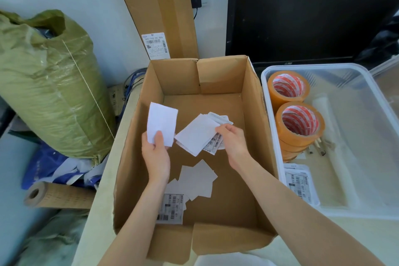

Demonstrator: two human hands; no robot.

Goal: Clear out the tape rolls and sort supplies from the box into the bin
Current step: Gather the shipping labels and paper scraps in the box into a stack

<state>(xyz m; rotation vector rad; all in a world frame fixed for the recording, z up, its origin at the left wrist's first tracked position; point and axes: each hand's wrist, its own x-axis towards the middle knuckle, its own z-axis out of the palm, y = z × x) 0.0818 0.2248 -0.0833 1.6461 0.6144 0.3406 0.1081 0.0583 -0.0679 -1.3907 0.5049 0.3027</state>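
Observation:
An open cardboard box (252, 127) stands in front of me. Inside it, my left hand (155, 153) pinches one white label sheet (162, 123) upright. My right hand (234, 138) grips a fanned stack of white labels (197, 134), some with barcodes. Several loose labels (197, 177) and a barcode label (171, 208) lie on the box floor. To the right, a clear plastic bin (371, 157) holds two orange tape rolls (288, 87) (300, 122), a barcode label pack (299, 181), a white roll and some small tools.
A dark monitor (308, 17) stands behind the bin. A tall flat carton (159, 6) leans on the wall. At the left sit a stuffed green sack (47, 84), blue bags and a brown paper roll (56, 195). The box and bin rest on a pale table.

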